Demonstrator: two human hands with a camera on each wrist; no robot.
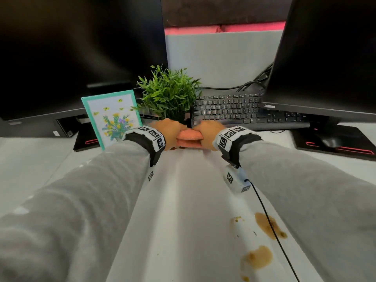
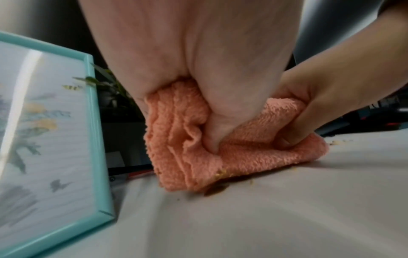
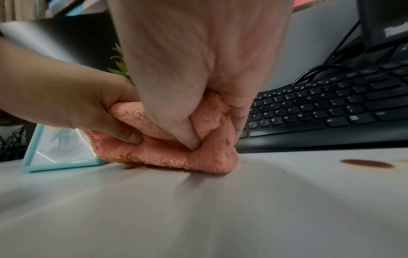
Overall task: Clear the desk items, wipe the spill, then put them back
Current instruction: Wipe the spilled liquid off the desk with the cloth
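Both hands grip one folded orange cloth (image 1: 188, 137) at the far middle of the white desk (image 1: 183, 210). My left hand (image 1: 168, 132) pinches its left half (image 2: 176, 139), and my right hand (image 1: 207, 134) pinches its right half (image 3: 207, 122). The cloth's bottom edge (image 3: 176, 160) rests on the desk over a brown smear (image 2: 215, 189) with yellow crumbs. Brown spill patches (image 1: 266, 224) lie near the desk's front, under my right forearm; another patch (image 3: 366, 163) shows in the right wrist view.
A teal picture frame (image 1: 110, 117) stands just left of the hands, with a green plant (image 1: 168, 92) behind them. A black keyboard (image 1: 244, 110) lies to the right. Two dark monitors (image 1: 71, 53) (image 1: 329, 53) flank the back. A black cable (image 1: 272, 226) crosses the spill.
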